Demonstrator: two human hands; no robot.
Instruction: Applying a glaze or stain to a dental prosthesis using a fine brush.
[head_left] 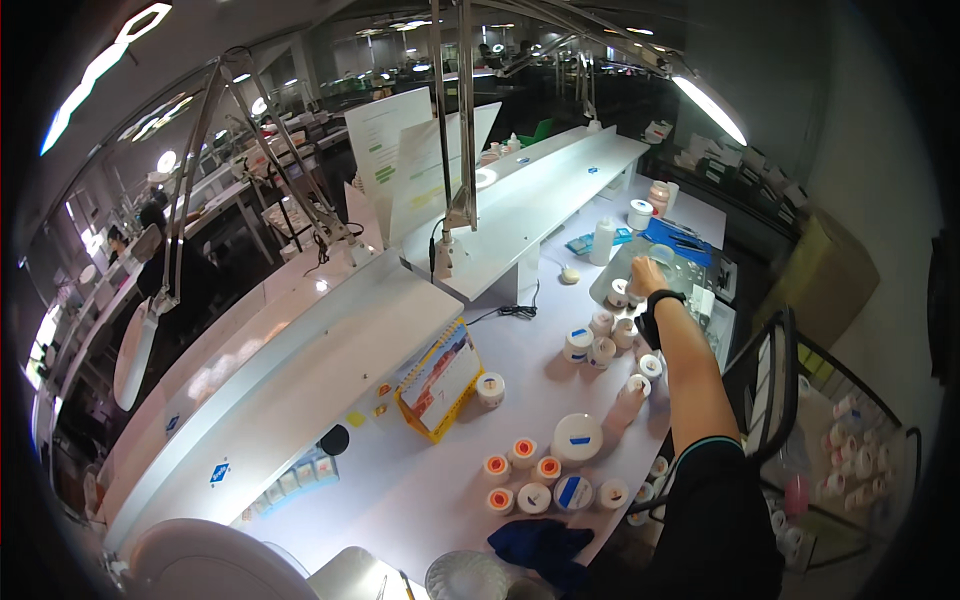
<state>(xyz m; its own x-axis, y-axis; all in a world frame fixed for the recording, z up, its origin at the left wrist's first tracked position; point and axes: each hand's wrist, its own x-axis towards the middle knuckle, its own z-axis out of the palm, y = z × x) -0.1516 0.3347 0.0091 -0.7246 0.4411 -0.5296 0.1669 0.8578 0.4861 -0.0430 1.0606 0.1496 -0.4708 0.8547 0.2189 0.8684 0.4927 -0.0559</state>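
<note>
My right hand (648,276) reaches far across the white table, with a dark band on its wrist. Its fingers look curled downward, and what they hold, if anything, is hidden. Beside it stands a small white-lidded jar (618,291), and just beyond is a clear round container (661,257). Several more lidded jars (602,350) are grouped nearer me, left of my forearm. A white squeeze bottle (603,241) stands upright to the left of the hand. My left hand is out of view.
A desk calendar (440,380) stands at mid-table near a lone jar (490,390). Orange-marked jars (523,452), a large white tub (577,440) and a dark blue cloth (543,548) lie nearer. A raised shelf (300,390) runs along the left. A wire rack (850,440) stands right.
</note>
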